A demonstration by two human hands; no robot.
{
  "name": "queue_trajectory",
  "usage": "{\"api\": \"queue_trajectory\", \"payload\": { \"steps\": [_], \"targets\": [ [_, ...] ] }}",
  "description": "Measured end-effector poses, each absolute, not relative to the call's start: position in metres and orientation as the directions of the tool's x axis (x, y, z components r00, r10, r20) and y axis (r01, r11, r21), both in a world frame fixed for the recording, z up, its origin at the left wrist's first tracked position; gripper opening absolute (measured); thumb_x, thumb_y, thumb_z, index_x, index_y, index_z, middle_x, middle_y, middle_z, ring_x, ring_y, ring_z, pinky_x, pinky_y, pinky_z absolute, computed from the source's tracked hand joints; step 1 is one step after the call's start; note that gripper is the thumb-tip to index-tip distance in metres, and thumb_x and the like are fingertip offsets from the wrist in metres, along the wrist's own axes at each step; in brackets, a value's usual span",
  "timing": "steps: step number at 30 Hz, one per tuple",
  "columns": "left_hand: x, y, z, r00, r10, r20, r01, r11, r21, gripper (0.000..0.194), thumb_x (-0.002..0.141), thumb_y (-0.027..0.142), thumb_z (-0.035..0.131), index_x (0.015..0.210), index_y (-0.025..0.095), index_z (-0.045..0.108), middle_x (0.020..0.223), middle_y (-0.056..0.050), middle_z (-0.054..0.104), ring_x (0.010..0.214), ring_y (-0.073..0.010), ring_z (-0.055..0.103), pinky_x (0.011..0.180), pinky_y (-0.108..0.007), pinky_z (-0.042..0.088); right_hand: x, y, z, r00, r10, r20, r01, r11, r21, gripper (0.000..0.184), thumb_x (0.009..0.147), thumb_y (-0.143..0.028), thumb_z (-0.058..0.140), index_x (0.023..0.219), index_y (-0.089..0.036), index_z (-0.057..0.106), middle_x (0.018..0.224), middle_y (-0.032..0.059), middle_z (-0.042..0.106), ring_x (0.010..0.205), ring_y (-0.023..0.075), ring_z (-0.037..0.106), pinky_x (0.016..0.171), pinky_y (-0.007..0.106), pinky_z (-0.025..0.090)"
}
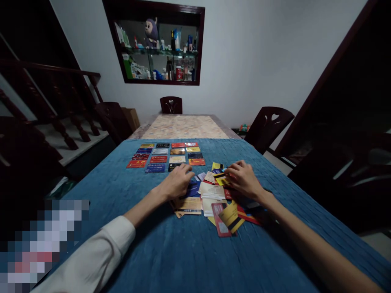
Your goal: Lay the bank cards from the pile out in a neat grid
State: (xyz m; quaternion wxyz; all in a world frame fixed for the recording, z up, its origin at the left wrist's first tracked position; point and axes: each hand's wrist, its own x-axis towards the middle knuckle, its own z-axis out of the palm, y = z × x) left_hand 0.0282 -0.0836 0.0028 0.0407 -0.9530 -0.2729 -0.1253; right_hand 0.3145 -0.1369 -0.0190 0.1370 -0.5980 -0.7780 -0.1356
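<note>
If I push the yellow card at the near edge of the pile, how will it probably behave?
The yellow card looks thin and flat, so it would probably slide, not roll. Its straight edges suggest light, fairly stiff plastic. It overlaps the pink-red card, which may shift with it.

White wall [232, 61] was dimly lit, shelf niche [161, 53] framed in dark wood; table [183, 127] was flanked by carved chairs, railing [45, 67] seen left
</note>
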Motion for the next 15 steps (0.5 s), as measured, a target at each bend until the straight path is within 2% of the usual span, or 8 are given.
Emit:
{"api": "queue_trajectory", "payload": {
  "steps": [5, 7, 12, 15],
  "targets": [
    [0.073, -0.113, -0.001, 0.901, 0.36, 0.243, 0.373, -0.928, -0.009, 0.021, 0.085, 0.019, 0.056, 0.105, 0.015, 0.062, 0.114, -0.015, 0.059, 0.105, -0.0281, 0.051, 0.089, -0.042, 0.046, 0.34, -0.153, -0.027, -0.217, 0.902, 0.374, 0.976, 0.213, 0.052, 0.028, 0.097, -0.035, 0.046, 0.106, -0.027, 0.072, 0.111, 0.0095, 0.07, 0.105, 0.0269, 0.049, 0.078, 0.038, 0.035],
    [0.092, -0.126, -0.004, 0.922, 0.275, 0.271, 0.29, -0.957, -0.015, 0.017, 0.088, 0.022, 0.055, 0.102, 0.015, 0.062, 0.108, -0.014, 0.061, 0.105, -0.0272, 0.052, 0.093, -0.041, 0.044, 0.35, -0.156, -0.029, -0.212, 0.904, 0.37, 0.976, 0.212, 0.042, 0.029, 0.096, -0.035, 0.047, 0.109, -0.028, 0.072, 0.112, 0.0099, 0.07, 0.105, 0.0274, 0.049, 0.079, 0.039, 0.036],
    [0.136, -0.151, -0.015, 0.94, 0.147, 0.306, 0.165, -0.986, -0.033, 0.024, 0.095, 0.027, 0.048, 0.113, 0.015, 0.06, 0.117, -0.014, 0.063, 0.116, -0.0282, 0.05, 0.096, -0.042, 0.042, 0.368, -0.162, -0.032, -0.196, 0.906, 0.374, 0.975, 0.22, -0.021, 0.031, 0.096, -0.034, 0.046, 0.107, -0.025, 0.073, 0.114, 0.0096, 0.07, 0.107, 0.0272, 0.049, 0.084, 0.04, 0.037],
    [0.153, -0.157, -0.022, 0.952, 0.116, 0.285, 0.131, -0.991, -0.036, 0.032, 0.097, 0.034, 0.045, 0.121, 0.016, 0.057, 0.124, -0.013, 0.061, 0.119, -0.0302, 0.049, 0.1, -0.047, 0.04, 0.372, -0.165, -0.035, -0.188, 0.898, 0.397, 0.971, 0.23, -0.062, 0.03, 0.096, -0.033, 0.046, 0.106, -0.024, 0.073, 0.115, 0.0085, 0.07, 0.107, 0.027, 0.048, 0.086, 0.04, 0.037]
  ]
}}
